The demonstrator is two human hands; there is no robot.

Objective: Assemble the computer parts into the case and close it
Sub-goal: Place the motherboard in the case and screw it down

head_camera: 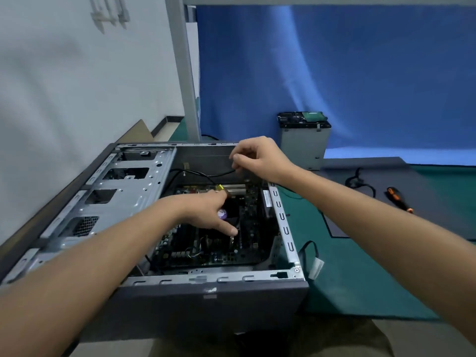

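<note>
Grey steel case point(206, 300) is lying open-side-up on the green mat point(360, 266), with the motherboard point(219, 248) sitting on its floor.

Head view:
- Left hand point(206, 212) is reaching into the case over the motherboard. Its fingertips are lying at a yellow connector point(219, 188) and one digit is sticking out toward the near wall. Cannot tell whether it is gripping the connector.
- Right hand point(260, 158) is hovering over the case's far right corner, fingers curled, thumb and forefinger pinching the black cable point(201, 172) that is looping across the inside.
- Drive cage point(304, 140) is standing upright just beyond the case.
- Screwdriver point(399, 199), orange and black, is lying well right of the case on a grey panel point(373, 171).
- Labelled loose cable point(315, 266) is lying just beside the case's near right corner.
</note>
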